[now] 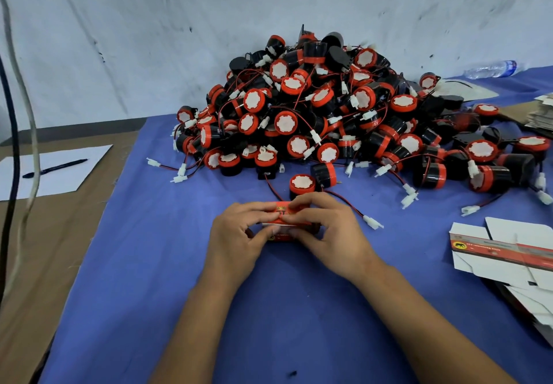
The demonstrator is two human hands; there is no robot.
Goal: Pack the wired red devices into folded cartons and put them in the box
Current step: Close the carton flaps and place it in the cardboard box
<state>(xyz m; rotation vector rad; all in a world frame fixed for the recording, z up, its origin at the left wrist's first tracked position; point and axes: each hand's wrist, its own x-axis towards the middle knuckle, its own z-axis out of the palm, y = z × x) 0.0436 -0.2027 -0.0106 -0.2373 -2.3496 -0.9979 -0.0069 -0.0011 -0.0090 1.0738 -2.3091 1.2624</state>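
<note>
A small red carton sits on the blue cloth at the centre, gripped from both sides. My left hand holds its left end and my right hand its right end, fingers pressing on the top flap. Just behind the carton stands one red-and-black device with a red wire and white plug trailing right. A large heap of the same wired devices rises behind it against the wall. What is inside the carton is hidden by my fingers.
Flat unfolded cartons lie stacked at the right edge, more farther back. A white sheet with a pen rests on the brown table at left. Cables hang at the far left. A water bottle lies at the back right.
</note>
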